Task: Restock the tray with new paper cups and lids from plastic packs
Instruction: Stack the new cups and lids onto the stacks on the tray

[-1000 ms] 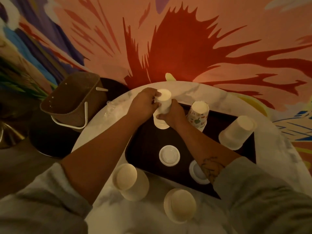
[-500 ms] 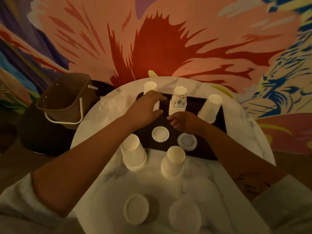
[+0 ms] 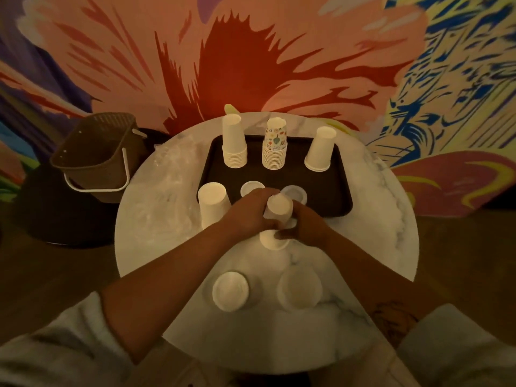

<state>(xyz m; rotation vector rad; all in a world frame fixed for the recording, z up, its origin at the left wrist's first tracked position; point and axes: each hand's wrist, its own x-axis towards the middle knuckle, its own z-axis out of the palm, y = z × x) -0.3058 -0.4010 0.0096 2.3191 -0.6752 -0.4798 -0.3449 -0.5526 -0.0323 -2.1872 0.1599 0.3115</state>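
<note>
Left hand (image 3: 250, 215) and right hand (image 3: 305, 227) both curl round an upside-down stack of plain white paper cups (image 3: 279, 209) over the round white marble bench (image 3: 363, 247), just at the near edge of the dark rectangular tray (image 3: 335, 185); can't tell if its base touches the bench. Tray far row, all inverted: left white cup stack (image 3: 234, 143), floral-print cup stack (image 3: 275, 148), right white cup stack (image 3: 319, 149), with two round white lids (image 3: 296, 192) nearer the hands. A wide inverted white cup stack (image 3: 213, 203) stands by the tray's near-left corner, two round lid piles (image 3: 230, 290) sit near the bench front, and a brown woven basket (image 3: 95, 157) sits off to the left.
</note>
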